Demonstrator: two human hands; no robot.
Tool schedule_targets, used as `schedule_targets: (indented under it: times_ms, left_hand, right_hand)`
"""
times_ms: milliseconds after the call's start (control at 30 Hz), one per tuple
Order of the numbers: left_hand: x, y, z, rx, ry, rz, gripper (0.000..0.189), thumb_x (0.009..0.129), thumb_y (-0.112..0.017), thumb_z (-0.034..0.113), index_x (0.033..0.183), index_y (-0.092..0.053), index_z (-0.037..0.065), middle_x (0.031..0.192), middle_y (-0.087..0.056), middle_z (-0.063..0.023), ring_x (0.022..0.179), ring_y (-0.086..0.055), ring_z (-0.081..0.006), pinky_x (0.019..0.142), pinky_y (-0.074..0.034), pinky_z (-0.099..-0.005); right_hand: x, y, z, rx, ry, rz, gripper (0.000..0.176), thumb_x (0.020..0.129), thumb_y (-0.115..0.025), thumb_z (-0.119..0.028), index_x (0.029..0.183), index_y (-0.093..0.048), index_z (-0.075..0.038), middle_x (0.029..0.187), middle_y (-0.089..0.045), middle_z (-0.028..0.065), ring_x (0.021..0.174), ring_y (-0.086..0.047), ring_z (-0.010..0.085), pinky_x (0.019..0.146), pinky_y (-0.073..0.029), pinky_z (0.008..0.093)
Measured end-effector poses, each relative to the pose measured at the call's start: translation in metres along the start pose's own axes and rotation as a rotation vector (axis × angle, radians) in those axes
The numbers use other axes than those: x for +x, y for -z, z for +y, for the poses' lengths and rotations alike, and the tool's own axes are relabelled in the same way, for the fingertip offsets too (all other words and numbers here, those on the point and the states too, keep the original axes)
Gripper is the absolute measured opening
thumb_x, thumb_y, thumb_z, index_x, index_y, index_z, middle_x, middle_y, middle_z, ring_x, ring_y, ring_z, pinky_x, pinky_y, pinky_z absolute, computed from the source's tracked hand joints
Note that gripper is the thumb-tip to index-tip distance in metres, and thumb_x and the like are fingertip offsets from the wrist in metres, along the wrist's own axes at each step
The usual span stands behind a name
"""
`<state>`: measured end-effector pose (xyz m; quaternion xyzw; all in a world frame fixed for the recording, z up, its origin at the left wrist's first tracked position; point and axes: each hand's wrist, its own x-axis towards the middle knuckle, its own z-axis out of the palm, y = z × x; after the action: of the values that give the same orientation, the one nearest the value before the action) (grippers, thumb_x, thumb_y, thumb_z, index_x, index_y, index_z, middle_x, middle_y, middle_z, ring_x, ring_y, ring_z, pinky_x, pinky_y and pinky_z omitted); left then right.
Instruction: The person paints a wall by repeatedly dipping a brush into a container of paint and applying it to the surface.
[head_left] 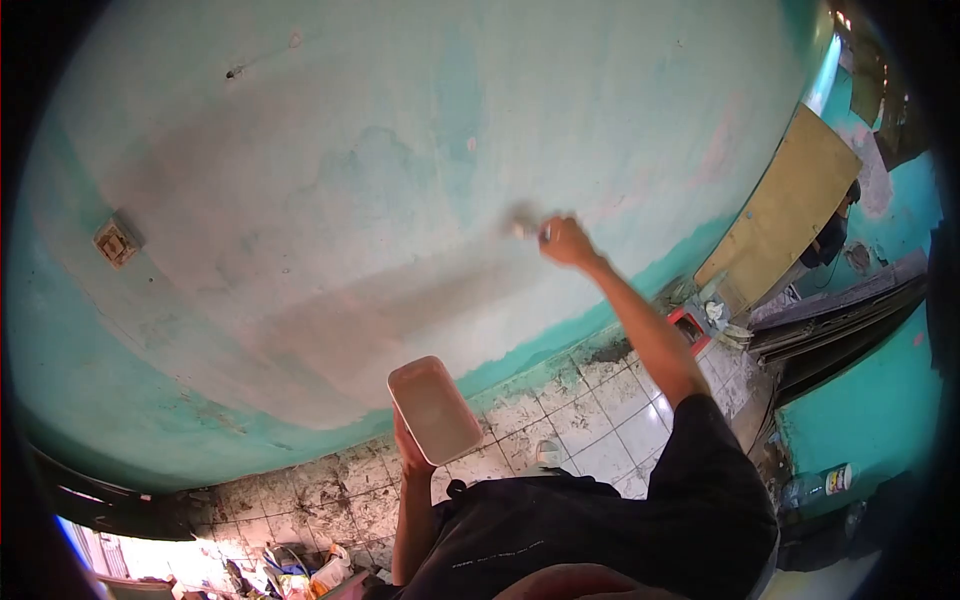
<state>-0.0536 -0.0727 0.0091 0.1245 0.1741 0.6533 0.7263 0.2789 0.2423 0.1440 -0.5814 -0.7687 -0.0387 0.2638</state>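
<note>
Pinkish rectangular tub [461,447]; rounded corners

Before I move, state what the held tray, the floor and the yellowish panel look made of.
Tray: probably plastic, smooth, with thin walls and rounded corners. Floor: likely glazed ceramic tile, given its grid of joints and glossy glare. Panel: perhaps painted plywood, flat and matte.

Single head-worn view, directed forward and down from above the torso [600,530]; wall [400,180] at twelve o'clock.
</note>
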Motion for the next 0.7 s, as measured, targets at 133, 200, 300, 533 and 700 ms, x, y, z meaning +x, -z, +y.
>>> schedule_targets:
  times_ms: [133,200,300,533,700]
  left_hand:
    - [0.009,-0.01,-0.006,-0.021,0.011,0.02,0.056,0.104,-0.035,0.054,0.134,-0.054,0.01,0.119,-0.064,-0.0071,0.107,-0.063,-0.0235,0.092,-0.054,-0.0409]
    - [0.017,-0.015,-0.009,-0.008,0.006,0.058,0.055,0.105,-0.035,0.052,0.133,-0.054,0.01,0.119,-0.064,-0.0069,0.107,-0.063,-0.0235,0.092,-0.054,-0.0408]
    - [0.023,-0.006,-0.013,0.065,-0.002,0.011,0.052,0.105,-0.034,0.05,0.133,-0.054,0.01,0.119,-0.064,-0.0064,0.108,-0.063,-0.0236,0.093,-0.053,-0.0403]
    - [0.01,-0.027,-0.021,-0.039,-0.091,0.025,0.051,0.105,-0.037,0.048,0.132,-0.054,0.009,0.117,-0.064,-0.0067,0.103,-0.064,-0.0222,0.09,-0.055,-0.0391]
    - [0.01,0.01,-0.017,-0.03,-0.088,0.102,0.05,0.105,-0.038,0.047,0.132,-0.055,0.009,0.116,-0.064,-0.0073,0.101,-0.065,-0.0229,0.087,-0.056,-0.0401]
  right_hand:
    - [0.109,0.208,-0.052,-0.122,0.442,0.355,0.012,0.083,-0.07,-0.023,0.086,-0.072,-0.011,0.081,-0.067,0.0165,0.072,-0.066,0.0324,0.075,-0.052,0.0429]
    - [0.127,0.286,-0.1,0.002,0.312,0.614,0.019,0.086,-0.068,-0.024,0.084,-0.07,-0.005,0.064,-0.064,0.0161,0.059,-0.066,0.0323,0.057,-0.052,0.0402]
    - [0.12,0.313,-0.134,0.137,0.182,0.505,0.026,0.092,-0.059,-0.014,0.108,-0.069,0.003,0.084,-0.067,0.0243,0.066,-0.063,0.0275,0.058,-0.049,0.037]
    - [-0.012,-0.014,-0.062,0.15,0.162,0.59,0.034,0.089,-0.06,-0.011,0.122,-0.062,-0.004,0.075,-0.062,0.0204,0.064,-0.064,0.0391,0.056,-0.053,0.0506]
    - [-0.095,-0.102,-0.027,0.14,-0.114,-0.069,0.028,0.085,-0.062,-0.011,0.113,-0.065,-0.006,0.079,-0.065,0.0232,0.081,-0.065,0.041,0.072,-0.054,0.0508]
